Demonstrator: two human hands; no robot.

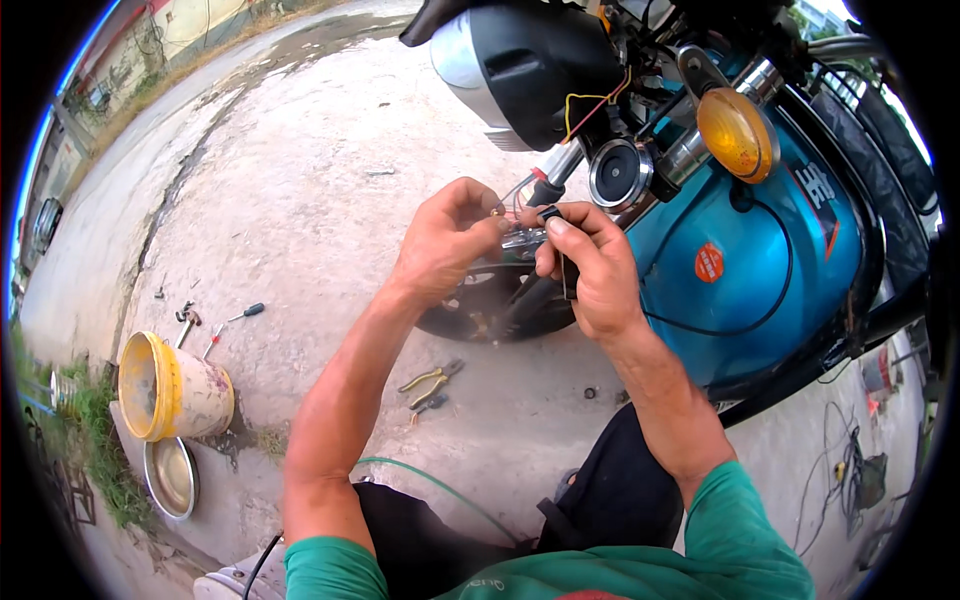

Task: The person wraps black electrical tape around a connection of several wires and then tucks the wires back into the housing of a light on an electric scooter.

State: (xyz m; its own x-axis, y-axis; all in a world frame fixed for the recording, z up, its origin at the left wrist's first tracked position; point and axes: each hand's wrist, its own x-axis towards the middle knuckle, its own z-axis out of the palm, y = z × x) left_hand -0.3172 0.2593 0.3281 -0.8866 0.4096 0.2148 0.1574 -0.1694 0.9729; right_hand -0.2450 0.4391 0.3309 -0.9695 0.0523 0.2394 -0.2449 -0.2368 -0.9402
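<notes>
Both my hands meet in front of a motorcycle with a blue fuel tank (760,260), just below its headlamp housing (545,75). The fingers of my left hand (447,240) are pinched around thin wires (515,190) that come down beside the fork. My right hand (598,268) pinches a small black piece (548,213) between thumb and forefinger; its exact kind is unclear. A clear, shiny part (523,238) shows between the two hands, partly covered by fingers. Close above my right hand is a round horn (620,175).
An orange turn signal (738,135) juts out at the upper right. Pliers (432,382) and a screwdriver (240,316) lie on the concrete. A yellow-rimmed bucket (205,395) lies tipped at left, next to a metal bowl (172,478). A green hose (440,490) runs near my legs.
</notes>
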